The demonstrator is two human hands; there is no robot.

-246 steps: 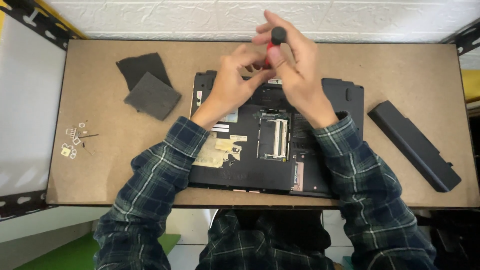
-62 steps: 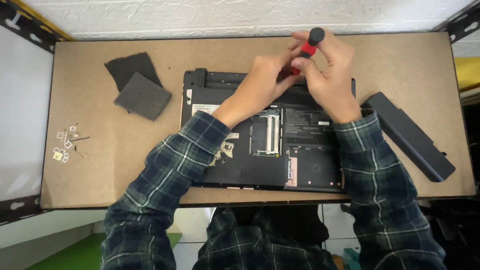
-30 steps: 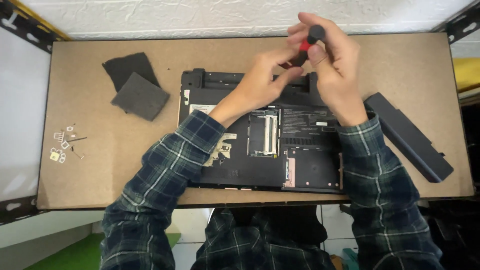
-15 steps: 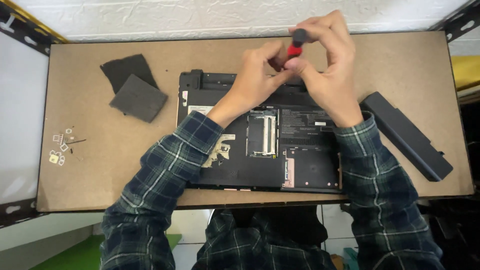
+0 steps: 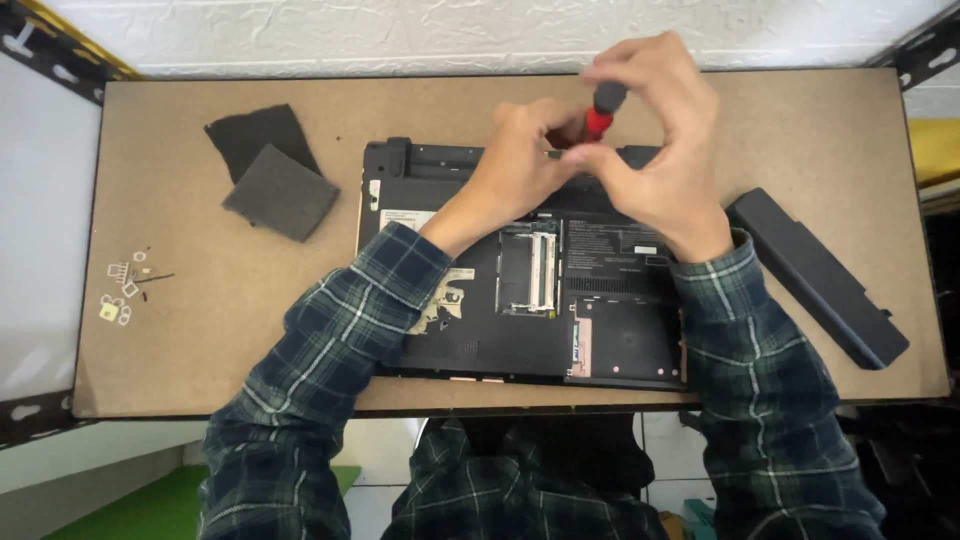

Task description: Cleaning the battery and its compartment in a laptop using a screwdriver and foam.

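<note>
Together, both hands point(image 5: 525, 160) point(image 5: 655, 150) pinch a red-and-black screwdriver point(image 5: 600, 110) over the matte black laptop underside point(image 5: 530, 330).

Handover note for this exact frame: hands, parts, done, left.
Right hand: fingers closed on the red-and-black screwdriver, upright at the rear edge of the laptop.
Left hand: fingers steady the screwdriver's lower end.
Laptop lies bottom-up, mid-table.
Done: battery out, lying to the right; two cover panels off, far left; memory bay open; loose screws at the left edge.
Left: the rear-edge screw under the tip; base is still on.
</note>
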